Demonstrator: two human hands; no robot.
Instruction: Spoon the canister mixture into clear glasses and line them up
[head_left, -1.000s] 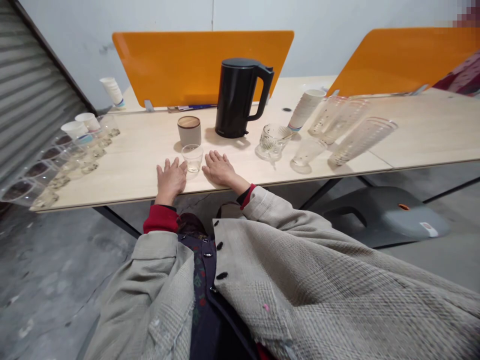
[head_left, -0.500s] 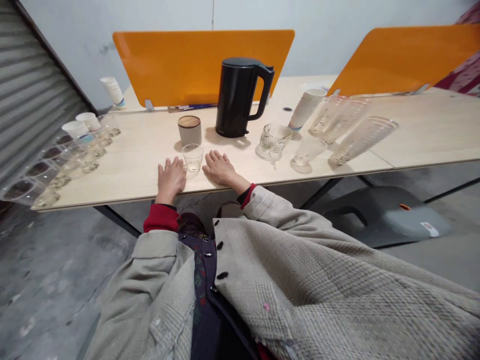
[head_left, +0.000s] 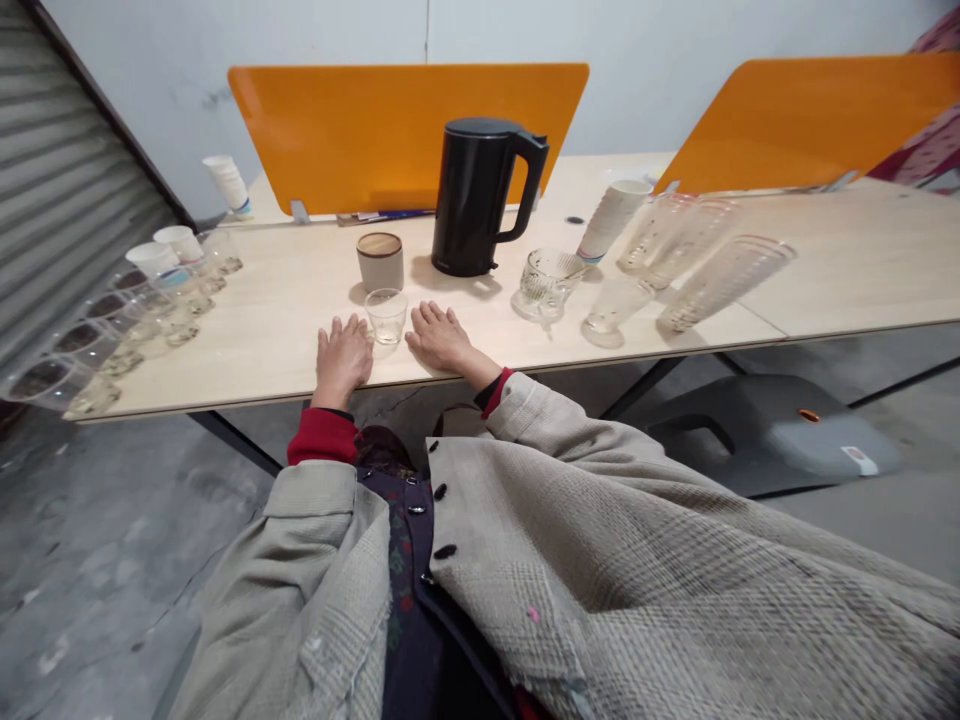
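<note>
My left hand [head_left: 344, 352] lies flat, palm down, on the light wooden table [head_left: 247, 340], fingers stretched out. To its right my right hand [head_left: 439, 338] rests the same way, also holding nothing. Between the two sets of fingertips stands a small clear cup [head_left: 387, 318], upright; whether either hand touches it I cannot tell. Just behind the cup is a grey canister [head_left: 380, 268] with a wooden lid. A black electric kettle [head_left: 474, 200] stands further back, its handle to the right. Right of my hands sits a clear ribbed glass bowl [head_left: 550, 280] with a utensil in it.
Several clear cups [head_left: 82, 345], some with dark contents, line the left end, with white paper cups [head_left: 154, 260] among them. At right are a paper cup stack [head_left: 613, 220], a clear cup [head_left: 616, 305] and leaning plastic cup stacks [head_left: 724, 283]. Orange dividers [head_left: 337, 130] stand behind; a grey stool [head_left: 772, 430] is below.
</note>
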